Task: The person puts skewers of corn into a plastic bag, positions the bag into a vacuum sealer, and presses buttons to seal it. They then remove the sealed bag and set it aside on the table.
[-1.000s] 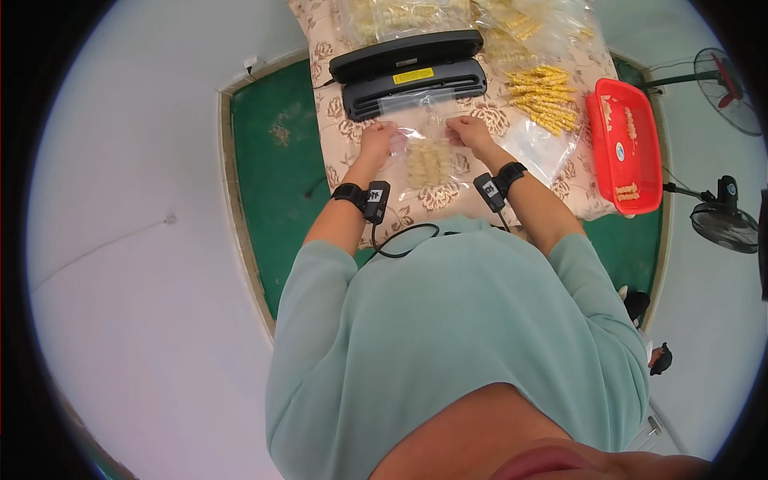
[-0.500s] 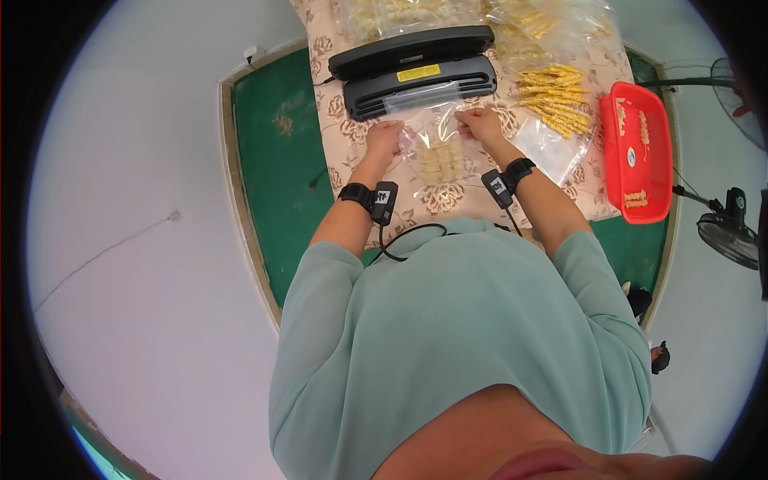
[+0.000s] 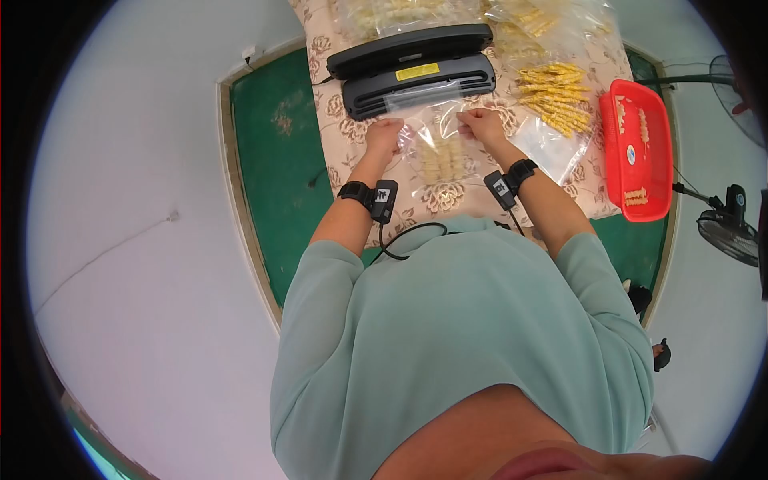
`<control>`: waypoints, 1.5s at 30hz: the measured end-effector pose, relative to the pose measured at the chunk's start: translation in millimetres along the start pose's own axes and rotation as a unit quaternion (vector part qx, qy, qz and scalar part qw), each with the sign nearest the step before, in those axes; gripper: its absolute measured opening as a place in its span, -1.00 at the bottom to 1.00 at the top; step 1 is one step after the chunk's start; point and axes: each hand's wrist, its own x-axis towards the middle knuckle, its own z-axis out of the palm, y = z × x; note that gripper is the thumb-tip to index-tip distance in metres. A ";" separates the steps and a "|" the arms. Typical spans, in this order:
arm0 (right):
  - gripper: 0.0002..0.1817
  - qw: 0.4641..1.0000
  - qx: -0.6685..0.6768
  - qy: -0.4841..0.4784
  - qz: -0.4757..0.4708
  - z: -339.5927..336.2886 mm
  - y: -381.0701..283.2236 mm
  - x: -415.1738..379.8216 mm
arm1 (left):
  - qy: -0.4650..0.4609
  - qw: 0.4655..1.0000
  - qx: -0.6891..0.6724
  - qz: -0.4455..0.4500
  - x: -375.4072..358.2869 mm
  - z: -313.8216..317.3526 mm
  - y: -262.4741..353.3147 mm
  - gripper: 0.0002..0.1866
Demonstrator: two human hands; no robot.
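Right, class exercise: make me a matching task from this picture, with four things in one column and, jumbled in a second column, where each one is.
Things:
1. sealing machine
2. red tray
3. clear bag
4. loose yellow sticks

Places:
A. between the left hand and the right hand
B. at the table's right edge
C. at the far side of the floral cloth, lid raised
D. on the cloth between machine and tray

Pairs: 1-C, 2-B, 3-A, 4-D
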 end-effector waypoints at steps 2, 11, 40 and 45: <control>-0.74 1.000 0.002 0.002 0.000 0.0 -0.9 -0.9 | -0.004 1.000 -0.003 0.003 3.1 -0.8 -2.4 -0.89; -0.72 0.993 -0.093 0.041 -0.056 -11.5 -6.9 4.5 | -0.009 1.000 -0.002 -0.011 2.0 -5.3 5.8 -0.85; -0.53 0.724 -0.456 0.162 -0.491 -39.1 -70.8 5.8 | 0.188 0.686 0.464 0.528 -25.0 -43.7 73.9 -0.64; -0.52 0.724 -0.477 0.153 -0.475 -37.2 -46.3 -6.2 | 0.142 0.664 0.500 0.538 -24.9 -29.3 49.7 -0.61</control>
